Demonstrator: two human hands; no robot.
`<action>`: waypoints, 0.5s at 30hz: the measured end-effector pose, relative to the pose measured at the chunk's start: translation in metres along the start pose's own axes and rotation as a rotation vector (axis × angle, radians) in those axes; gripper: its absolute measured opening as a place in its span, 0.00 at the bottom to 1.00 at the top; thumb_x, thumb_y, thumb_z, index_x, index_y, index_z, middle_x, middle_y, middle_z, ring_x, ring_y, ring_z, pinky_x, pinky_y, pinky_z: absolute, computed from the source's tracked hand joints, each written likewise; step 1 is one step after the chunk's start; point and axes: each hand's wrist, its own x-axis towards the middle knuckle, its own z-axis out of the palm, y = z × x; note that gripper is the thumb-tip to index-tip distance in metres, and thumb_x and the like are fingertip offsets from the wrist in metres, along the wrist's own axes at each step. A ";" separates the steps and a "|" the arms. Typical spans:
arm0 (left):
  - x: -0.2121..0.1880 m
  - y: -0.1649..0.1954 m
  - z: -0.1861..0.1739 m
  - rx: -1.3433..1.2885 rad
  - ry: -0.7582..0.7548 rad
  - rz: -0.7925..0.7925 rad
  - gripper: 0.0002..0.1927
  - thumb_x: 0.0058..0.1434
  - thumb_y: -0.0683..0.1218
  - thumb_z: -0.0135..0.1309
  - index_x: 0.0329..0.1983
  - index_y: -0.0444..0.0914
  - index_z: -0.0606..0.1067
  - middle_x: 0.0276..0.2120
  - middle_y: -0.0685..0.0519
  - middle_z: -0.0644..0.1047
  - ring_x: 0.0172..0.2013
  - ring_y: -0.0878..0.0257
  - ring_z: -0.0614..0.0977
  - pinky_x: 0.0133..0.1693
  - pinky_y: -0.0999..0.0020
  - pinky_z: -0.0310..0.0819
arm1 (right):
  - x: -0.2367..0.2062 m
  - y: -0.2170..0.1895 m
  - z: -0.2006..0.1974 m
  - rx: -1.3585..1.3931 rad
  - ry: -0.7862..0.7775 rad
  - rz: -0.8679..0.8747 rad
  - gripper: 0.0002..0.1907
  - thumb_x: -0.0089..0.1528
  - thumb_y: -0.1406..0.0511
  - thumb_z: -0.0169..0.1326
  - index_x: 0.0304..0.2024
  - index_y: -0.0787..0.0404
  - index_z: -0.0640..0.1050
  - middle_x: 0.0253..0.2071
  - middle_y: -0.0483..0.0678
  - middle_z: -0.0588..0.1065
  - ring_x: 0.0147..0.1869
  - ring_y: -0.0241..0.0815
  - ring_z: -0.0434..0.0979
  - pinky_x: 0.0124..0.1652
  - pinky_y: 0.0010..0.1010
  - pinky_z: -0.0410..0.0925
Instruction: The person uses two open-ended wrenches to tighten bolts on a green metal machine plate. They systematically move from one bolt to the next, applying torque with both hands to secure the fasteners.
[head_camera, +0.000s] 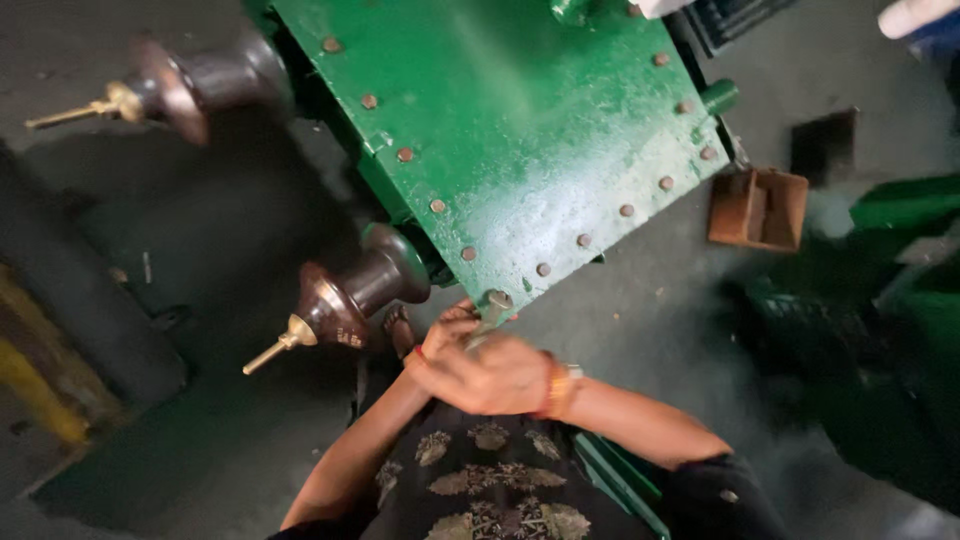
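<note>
From the head view, looking straight down, my right hand (495, 375) lies on top, wrist with an orange band, fingers curled shut around a grey metal tool (488, 318). The tool's handle is buried in my grip and only its upper end shows. My left hand (447, 325) sits just beyond and a little to the left, partly hidden under the right one; its fingers are bent in against the tool, but I cannot tell how firmly it grips.

The tool's long axis runs away from me, up and slightly to the right, and its head meets a bolt at the near corner of the green metal cover (510, 130). So the bolt lies directly ahead of both hands, touching the tool's tip, with the left hand the nearer of the two to it. The cover is a flat plate, tilted across the view, edged with a row of rusty bolts (543, 269).

Just left of my hands a brown insulator (345, 300) with a brass tip juts out of the green body; a second insulator (175, 85) stands well apart at the upper left. A rusty box-shaped bracket (758, 208) rests on the grey floor (640, 320) to the right.
</note>
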 end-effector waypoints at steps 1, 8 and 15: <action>0.000 -0.003 -0.001 -0.115 0.017 -0.002 0.26 0.63 0.37 0.55 0.65 0.27 0.69 0.57 0.41 0.76 0.51 0.57 0.80 0.51 0.64 0.74 | -0.011 0.015 -0.015 0.102 0.008 0.105 0.17 0.67 0.66 0.52 0.58 0.62 0.78 0.44 0.47 0.80 0.33 0.33 0.80 0.26 0.26 0.69; 0.000 -0.024 -0.008 -0.156 -0.055 0.140 0.24 0.70 0.40 0.56 0.68 0.26 0.69 0.57 0.35 0.78 0.44 0.62 0.76 0.41 0.70 0.67 | -0.119 0.114 -0.051 0.823 0.038 1.047 0.10 0.63 0.68 0.58 0.47 0.65 0.81 0.33 0.48 0.83 0.35 0.33 0.84 0.34 0.26 0.75; 0.002 -0.019 -0.019 -0.110 0.020 0.116 0.27 0.60 0.33 0.51 0.65 0.27 0.70 0.53 0.36 0.79 0.42 0.57 0.81 0.35 0.69 0.66 | -0.193 0.147 0.015 1.265 -0.610 0.846 0.13 0.61 0.67 0.60 0.48 0.63 0.77 0.29 0.46 0.82 0.30 0.34 0.84 0.34 0.28 0.76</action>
